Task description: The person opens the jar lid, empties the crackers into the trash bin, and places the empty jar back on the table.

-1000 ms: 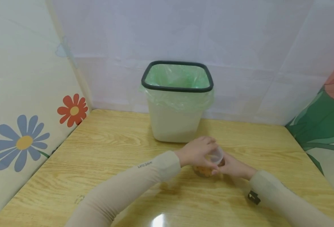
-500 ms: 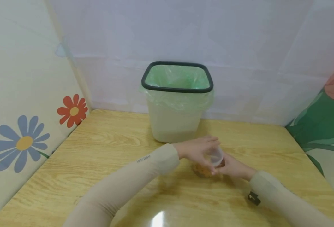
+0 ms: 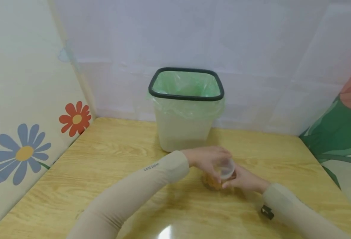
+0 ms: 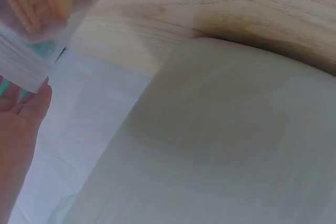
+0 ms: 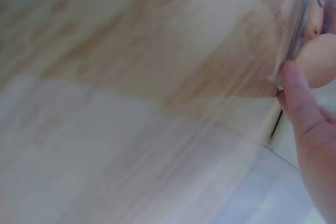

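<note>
A clear plastic jar (image 3: 212, 183) with orange-brown, cookie-like pieces inside is tilted low over the wood-grain table, its whitish translucent end (image 3: 227, 170) facing up and right. My left hand (image 3: 206, 161) holds it from above and the left, fingers bent over the whitish end and thumb along the near side. On the right, my right hand (image 3: 245, 179) grips the jar with thumb and fingers. The left wrist view shows a ribbed whitish rim (image 4: 21, 64) by my left fingertips. In the right wrist view, my right thumb (image 5: 299, 95) presses the clear wall. The jar's underside is hidden.
Behind the hands stands a white bin (image 3: 182, 129) with a dark rim and a green translucent liner. A pale cloth wall (image 3: 268, 66) backs the wooden table (image 3: 127, 142). Flower-printed panels (image 3: 23, 83) flank it. A small black tag hangs by the right sleeve (image 3: 286, 199).
My left hand has turned slightly around the jar's whitish end, its thumb shifting left and down. My right hand keeps its grip almost in place. The head view has tipped slightly.
</note>
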Available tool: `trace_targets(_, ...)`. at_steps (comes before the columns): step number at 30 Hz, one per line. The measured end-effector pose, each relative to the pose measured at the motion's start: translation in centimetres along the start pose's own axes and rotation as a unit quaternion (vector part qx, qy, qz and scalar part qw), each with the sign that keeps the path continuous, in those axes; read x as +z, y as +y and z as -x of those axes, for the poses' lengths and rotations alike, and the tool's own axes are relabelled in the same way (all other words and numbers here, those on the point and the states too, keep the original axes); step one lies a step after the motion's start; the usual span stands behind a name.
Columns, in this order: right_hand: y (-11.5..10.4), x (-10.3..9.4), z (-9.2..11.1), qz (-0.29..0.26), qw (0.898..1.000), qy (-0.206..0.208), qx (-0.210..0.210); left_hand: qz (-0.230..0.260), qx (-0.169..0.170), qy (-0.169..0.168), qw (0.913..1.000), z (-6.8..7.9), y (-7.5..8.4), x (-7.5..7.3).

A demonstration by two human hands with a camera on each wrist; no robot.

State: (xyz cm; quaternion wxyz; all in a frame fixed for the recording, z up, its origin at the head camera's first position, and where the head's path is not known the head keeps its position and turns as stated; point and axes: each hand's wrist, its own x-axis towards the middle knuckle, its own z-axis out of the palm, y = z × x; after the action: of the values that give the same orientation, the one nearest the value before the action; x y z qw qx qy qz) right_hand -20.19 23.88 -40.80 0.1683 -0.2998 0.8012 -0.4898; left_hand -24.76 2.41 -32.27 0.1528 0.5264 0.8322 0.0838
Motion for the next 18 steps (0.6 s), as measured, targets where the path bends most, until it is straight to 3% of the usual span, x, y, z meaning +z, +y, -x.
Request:
trace_targets(12, 0.15, -0.08, -0.27, -0.005, 1.000, 0.002, -0.001, -0.041, 0.024, 0.064, 0.9968, 0.17, -0.19, 0.39)
trace_targets(18, 0.12, 0.12, -0.08, -0.009, 1.000, -0.001, -0.001, -0.061, 0.005, 0.084, 0.9946, 0.10, 0.16, 0.93)
